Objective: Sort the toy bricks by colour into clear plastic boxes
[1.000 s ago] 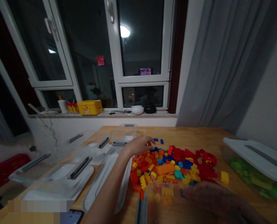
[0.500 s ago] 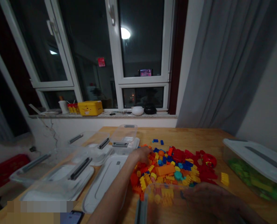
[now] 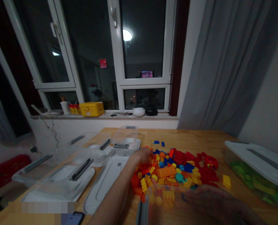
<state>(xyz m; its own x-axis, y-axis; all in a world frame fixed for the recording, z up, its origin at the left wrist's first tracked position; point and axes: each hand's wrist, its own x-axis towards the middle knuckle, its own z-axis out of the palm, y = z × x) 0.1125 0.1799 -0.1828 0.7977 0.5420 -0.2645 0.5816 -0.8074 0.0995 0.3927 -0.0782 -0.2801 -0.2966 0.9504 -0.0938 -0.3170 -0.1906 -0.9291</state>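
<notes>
As the left hand (image 3: 141, 155) has been lowered onto the 10 o'clock edge of the toy-brick pile (image 3: 167, 172) on the wooden surface (image 3: 214, 140) (its fingers (image 3: 149, 152) curled down, any pinch unclear), a clear plastic bin (image 3: 159, 195) is held at 6 o'clock by the spread-fingered right hand (image 3: 209, 203).

At 7 o'clock, a fuzzy patch (image 3: 42, 207) hides part of the table (image 3: 199, 139), and the bottom edge cuts off a phone (image 3: 72, 219). At 5 o'clock, the right hand (image 3: 217, 203) is dark and blurry. At 6 o'clock, the bottom edge cuts off a clear box (image 3: 159, 200).
</notes>
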